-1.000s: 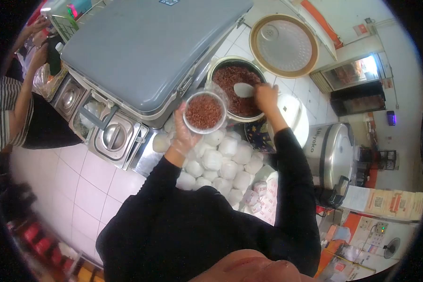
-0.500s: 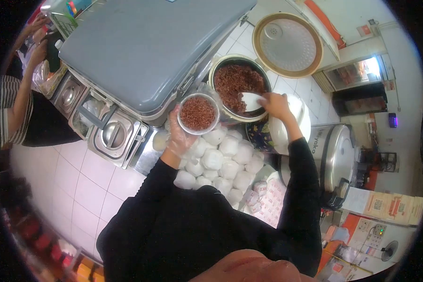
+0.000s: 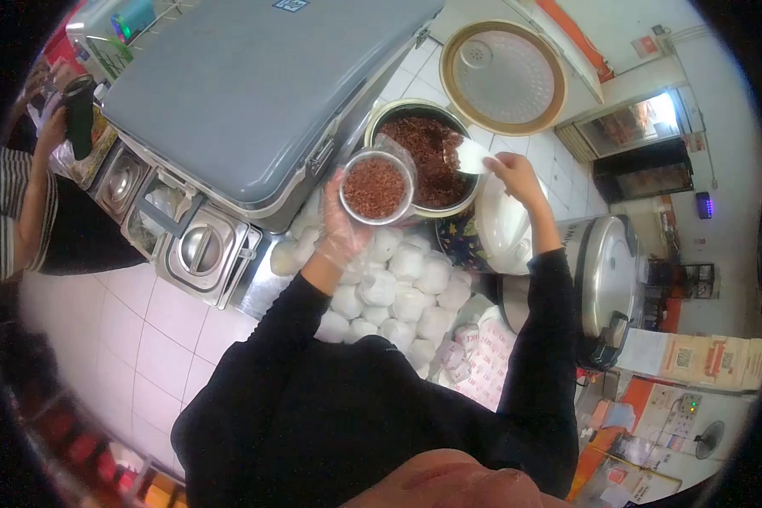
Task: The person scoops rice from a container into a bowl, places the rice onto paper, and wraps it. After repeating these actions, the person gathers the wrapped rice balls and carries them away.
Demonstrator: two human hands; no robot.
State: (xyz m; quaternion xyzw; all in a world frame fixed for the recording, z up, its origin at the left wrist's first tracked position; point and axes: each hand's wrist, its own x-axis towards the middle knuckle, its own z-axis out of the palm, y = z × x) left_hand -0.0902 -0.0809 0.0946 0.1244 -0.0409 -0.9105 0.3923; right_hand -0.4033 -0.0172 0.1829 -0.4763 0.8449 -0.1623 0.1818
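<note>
Wrapped around a round bowl (image 3: pixel 374 188) of reddish-brown rice is my left hand (image 3: pixel 345 227), covered by a clear plastic glove. The bowl is near the lower left rim of a deep pot (image 3: pixel 474 201). More of the reddish-brown rice (image 3: pixel 427 157) fills part of that pot. My right hand (image 3: pixel 515 176), without a visible glove, grips the handle of a white paddle (image 3: pixel 474 157). Rice clings to the paddle's tip, which is over the right part of the pot. Below my left hand lie several white wrapped bundles (image 3: pixel 408 300).
A large grey cooler (image 3: pixel 262 93) stands at the upper left, beside lidded steel containers (image 3: pixel 201 248). A round lid (image 3: pixel 504 78) is behind the pot. A steel cooker (image 3: pixel 610 275) stands right, patterned paper (image 3: pixel 488 360) lower right. A person in stripes (image 3: pixel 13 203) holds a dark bottle at far left.
My left hand and the bowl have shifted right, closer to the pot's middle. The paddle has lifted and turned, now carrying rice. At left, the other person's dark bottle is more upright.
</note>
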